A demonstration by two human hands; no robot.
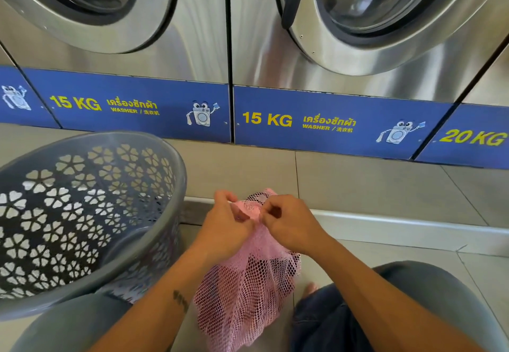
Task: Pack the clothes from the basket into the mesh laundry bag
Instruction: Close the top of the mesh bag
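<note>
A pink mesh laundry bag (245, 288) stands on the floor between my knees, bulging with dark clothes inside. My left hand (224, 222) and my right hand (289, 225) both pinch the gathered top of the bag, close together. To the left stands the grey plastic basket (154, 241) with flower-shaped holes; only its dark inner wall shows and I cannot tell what lies at its bottom.
Two steel 15 KG washers (192, 48) with blue base panels fill the wall ahead, the right door (385, 7) ajar. A raised tiled step (385, 225) runs in front of them. My legs in dark trousers (413, 296) flank the bag.
</note>
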